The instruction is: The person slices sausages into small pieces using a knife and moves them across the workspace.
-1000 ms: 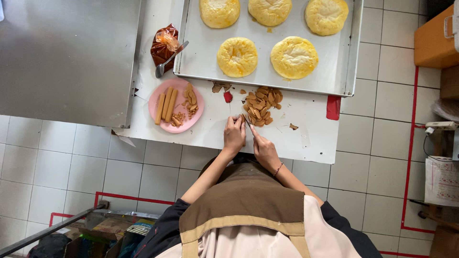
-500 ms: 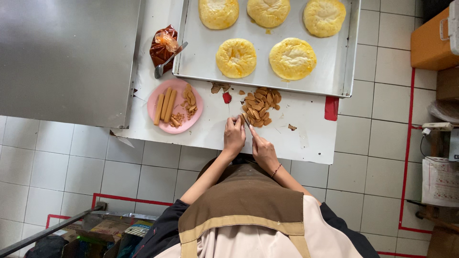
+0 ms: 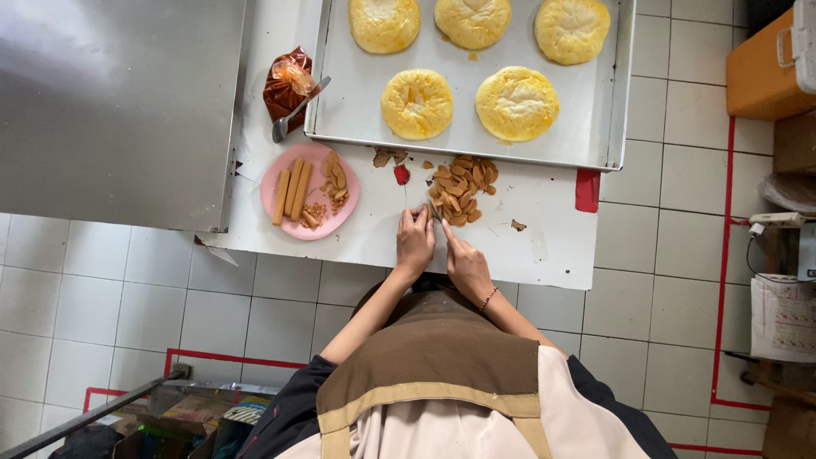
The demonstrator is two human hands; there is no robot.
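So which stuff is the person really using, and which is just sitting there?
In use:
- left hand and right hand, close together at the knife
- sliced pile on the white board

Lying about:
- pink plate with sausages
- tray of five buns
- sauce bag with spoon
- orange box

The floor has white square tiles with red lines marked on it. A white table stands in the middle, and a big steel surface is just beside it on the left. An orange box sits at the right edge. The light is even and bright.
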